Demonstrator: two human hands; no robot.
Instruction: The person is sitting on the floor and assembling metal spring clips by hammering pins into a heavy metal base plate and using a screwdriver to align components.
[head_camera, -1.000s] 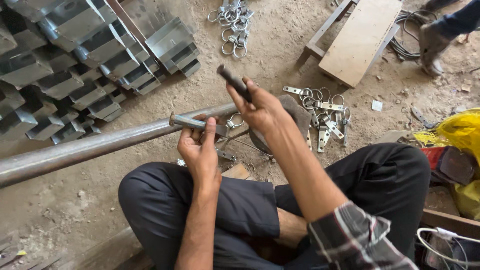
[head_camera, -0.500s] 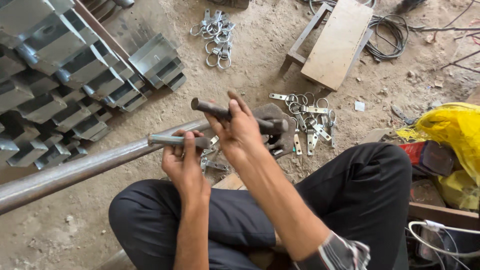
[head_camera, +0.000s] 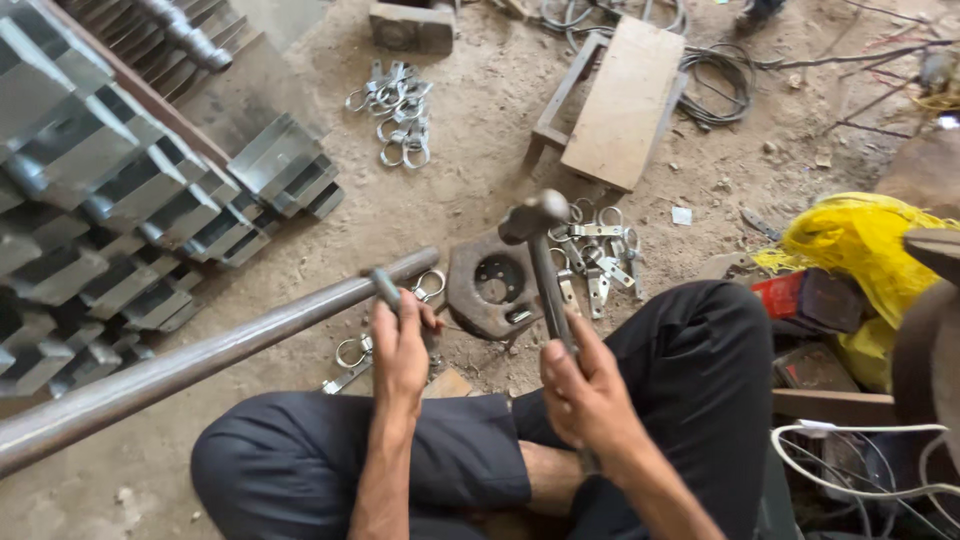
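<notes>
On the dirt floor (head_camera: 480, 130), between my crossed legs, my left hand (head_camera: 400, 350) closes its grip on a small metal piece (head_camera: 386, 287) pressed against the pipe (head_camera: 200, 350), steadying it; my right hand (head_camera: 585, 395) grips the hammer (head_camera: 535, 225), raised head-up beside it.

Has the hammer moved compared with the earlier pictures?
Yes. The hammer in the right hand has swung up and away from the long steel pipe; its head is now raised over the flat metal plate.
</notes>
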